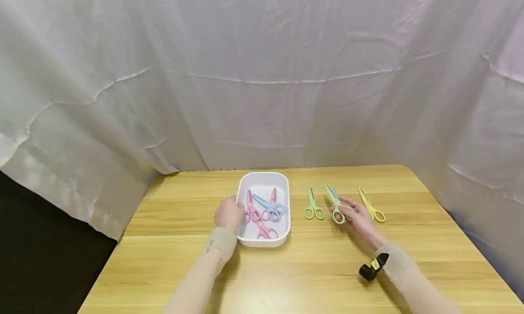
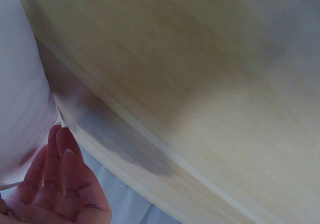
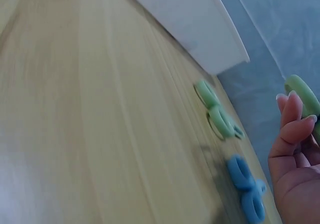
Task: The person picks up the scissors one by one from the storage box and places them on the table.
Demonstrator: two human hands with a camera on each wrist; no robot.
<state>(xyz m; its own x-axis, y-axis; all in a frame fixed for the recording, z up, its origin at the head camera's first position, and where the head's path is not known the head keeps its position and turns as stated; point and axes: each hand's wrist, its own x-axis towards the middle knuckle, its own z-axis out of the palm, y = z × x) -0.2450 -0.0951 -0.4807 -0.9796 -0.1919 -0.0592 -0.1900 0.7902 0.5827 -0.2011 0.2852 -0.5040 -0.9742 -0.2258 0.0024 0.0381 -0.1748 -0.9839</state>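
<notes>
My left hand (image 1: 229, 215) holds the left side of a white plastic bin (image 1: 264, 243); in the left wrist view its fingers (image 2: 70, 184) lie along the outer wall. Inside the bin are several pink scissors (image 1: 268, 232) and light blue scissors (image 1: 266, 204). Over the table, my right hand (image 1: 358, 219) pinches green scissors (image 1: 336, 204) by the handle, blades pointing away from me. Beneath it lie blue scissors (image 3: 245, 184), mostly hidden in the head view. A second pair of green scissors (image 1: 312, 204) rests between bin and right hand.
Yellow scissors (image 1: 371, 205) lie just right of my right hand. The wooden table (image 1: 294, 277) ends at the back against a hanging grey-white curtain (image 1: 266, 123). A small black camera (image 1: 373, 267) is strapped to my right wrist.
</notes>
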